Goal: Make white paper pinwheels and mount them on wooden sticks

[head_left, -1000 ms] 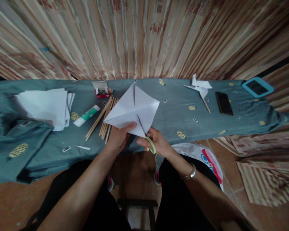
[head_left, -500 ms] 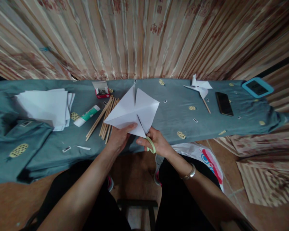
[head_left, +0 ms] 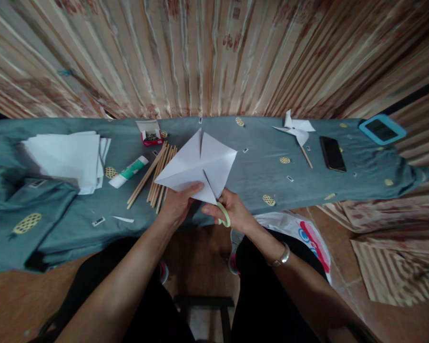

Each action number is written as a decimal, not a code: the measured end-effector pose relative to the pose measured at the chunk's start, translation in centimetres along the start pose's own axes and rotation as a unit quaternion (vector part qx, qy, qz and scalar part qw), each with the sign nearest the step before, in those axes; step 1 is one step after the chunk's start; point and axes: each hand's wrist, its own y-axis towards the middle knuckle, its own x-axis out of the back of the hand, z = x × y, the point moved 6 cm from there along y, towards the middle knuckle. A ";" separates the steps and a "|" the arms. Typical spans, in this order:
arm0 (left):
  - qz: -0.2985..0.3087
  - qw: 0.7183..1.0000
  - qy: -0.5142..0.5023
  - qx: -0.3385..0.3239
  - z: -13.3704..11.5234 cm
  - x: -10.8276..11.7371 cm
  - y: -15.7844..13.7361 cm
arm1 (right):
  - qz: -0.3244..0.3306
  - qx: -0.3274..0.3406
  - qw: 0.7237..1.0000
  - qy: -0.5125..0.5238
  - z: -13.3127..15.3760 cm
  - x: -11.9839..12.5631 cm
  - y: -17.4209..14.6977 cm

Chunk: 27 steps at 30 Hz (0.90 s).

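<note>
In the head view, you hold a white square sheet of thin paper, turned cornerwise, above the near edge of the table draped in grey-green, pineapple-printed cloth. Its left corner overlaps the loose bundle of slim, pale wooden sticks; whether it touches them, you cannot tell. One slit runs in from the far corner; a dark line runs in from the near corner, and whether that is blade or open cut is unclear.

Your left hand is clamped on the sheet's near-left edge, thumb flat on top, the other fingers mostly hidden beneath. Your right hand is closed around the pale green plastic handles of the scissors at the near corner; how far the blades are parted, you cannot tell.

The paper should handle as very light and springy, easily creased, and weak where slit. The flaps beside the cuts look likeliest to bend or tear, so the better hold is on the uncut paper between slits, with a light, flat pinch. The smooth plastic handles should feel firm and sit best around thumb and fingers.
</note>
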 end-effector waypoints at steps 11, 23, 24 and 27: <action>0.001 1.000 0.005 0.005 0.0 0.0 -0.2 | 0.002 -0.001 1.000 -0.011 -0.2 0.1 0.0; 0.007 1.000 0.005 0.001 0.0 0.0 -0.1 | -0.006 -0.002 1.000 -0.010 0.3 0.0 -0.1; 0.007 1.000 0.005 0.001 0.0 0.0 -0.1 | -0.008 -0.005 1.000 -0.011 0.2 0.0 -0.1; 0.009 1.000 0.005 0.001 0.0 0.0 -0.1 | -0.006 -0.009 1.000 -0.007 0.0 0.0 0.0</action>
